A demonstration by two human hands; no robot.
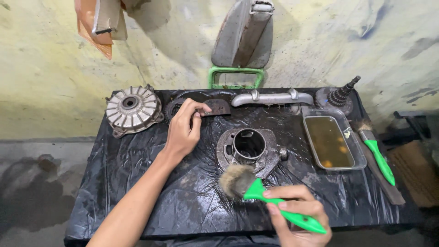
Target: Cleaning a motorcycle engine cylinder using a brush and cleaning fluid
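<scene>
We are gripping a green-handled brush (256, 187) in our right hand (295, 212); our left hand (185, 130) is pinching a dark metal plate (217, 107) on the counter (137, 183).

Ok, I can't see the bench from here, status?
Left hand on a small plate. Right hand holds green brush, bristles at cylinder. Nothing between.

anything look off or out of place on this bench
Only slightly: the second green-handled brush lies half off the liquid tray, near the black-covered table right edge. Nothing looks spilled or broken.
</scene>
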